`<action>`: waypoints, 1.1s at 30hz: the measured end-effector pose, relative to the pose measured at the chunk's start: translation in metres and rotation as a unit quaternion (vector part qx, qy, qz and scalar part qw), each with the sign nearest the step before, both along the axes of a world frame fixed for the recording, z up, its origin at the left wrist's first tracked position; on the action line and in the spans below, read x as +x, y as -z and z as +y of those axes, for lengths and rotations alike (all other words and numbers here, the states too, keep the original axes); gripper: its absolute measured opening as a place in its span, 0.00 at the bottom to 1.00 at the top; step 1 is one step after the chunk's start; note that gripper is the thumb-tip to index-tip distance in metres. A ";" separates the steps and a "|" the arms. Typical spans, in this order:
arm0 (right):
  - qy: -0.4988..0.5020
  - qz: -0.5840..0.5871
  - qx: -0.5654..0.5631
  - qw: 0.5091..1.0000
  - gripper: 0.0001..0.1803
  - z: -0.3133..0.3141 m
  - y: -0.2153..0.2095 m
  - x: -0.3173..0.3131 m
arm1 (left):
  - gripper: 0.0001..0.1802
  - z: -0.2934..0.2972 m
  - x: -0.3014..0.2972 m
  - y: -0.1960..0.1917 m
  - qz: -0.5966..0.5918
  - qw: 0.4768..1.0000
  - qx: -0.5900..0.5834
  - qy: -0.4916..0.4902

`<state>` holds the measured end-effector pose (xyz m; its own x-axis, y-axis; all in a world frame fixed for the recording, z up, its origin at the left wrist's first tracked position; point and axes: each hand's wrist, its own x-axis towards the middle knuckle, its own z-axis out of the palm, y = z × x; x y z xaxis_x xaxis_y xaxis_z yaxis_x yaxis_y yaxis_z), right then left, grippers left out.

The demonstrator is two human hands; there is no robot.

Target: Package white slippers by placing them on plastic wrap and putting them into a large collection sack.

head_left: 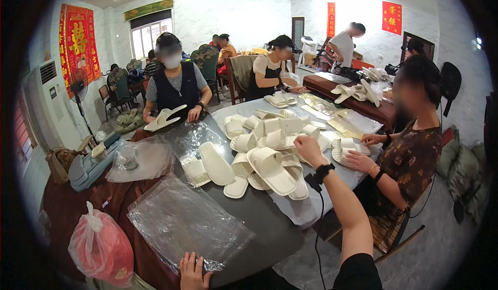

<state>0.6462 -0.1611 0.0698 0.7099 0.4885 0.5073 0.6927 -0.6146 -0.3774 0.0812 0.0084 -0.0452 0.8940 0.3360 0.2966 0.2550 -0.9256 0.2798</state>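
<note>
My right hand (308, 149) reaches over a heap of cream slippers (273, 138) on the dark table. Its fingers are curled closed among the slippers; what they hold, if anything, is hidden. One slipper (272, 172) lies on top, just left of that hand, with its sole edge toward me. My left hand (193, 273) lies flat at the near table edge, fingers stretched, touching the corner of a clear plastic bag (184, 222). Another slipper (216, 164) leans sole-up at the heap's left side.
Across the table a masked person holds a slipper (165, 118); a person at the right handles slippers (348, 151). A knotted bag with red contents (101, 246) sits at the near left. A black cable (317, 228) hangs from my right wristband (324, 173).
</note>
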 end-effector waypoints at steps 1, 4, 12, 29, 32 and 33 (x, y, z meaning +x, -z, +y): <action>0.001 -0.003 0.000 1.000 0.12 0.004 0.004 0.025 | 0.29 0.000 0.002 -0.002 -0.003 1.000 0.000 0.001; -0.080 -0.044 -0.001 0.996 0.14 0.016 0.012 0.076 | 0.29 0.000 0.006 -0.006 -0.006 1.000 -0.005 0.006; 0.038 0.179 -0.065 0.981 0.21 -0.014 0.058 0.210 | 0.31 0.012 0.024 0.000 -0.036 0.996 -0.040 0.070; -0.115 0.143 0.228 0.956 0.20 0.024 -0.030 0.134 | 0.30 -0.002 -0.005 0.001 -0.031 0.999 -0.038 -0.006; -0.021 -0.058 0.188 0.980 0.13 -0.032 -0.065 0.129 | 0.30 0.002 0.005 0.002 -0.037 0.999 -0.030 0.016; -0.080 -0.051 0.205 0.974 0.12 -0.027 -0.074 0.107 | 0.30 0.002 0.001 0.004 -0.026 0.999 -0.036 -0.004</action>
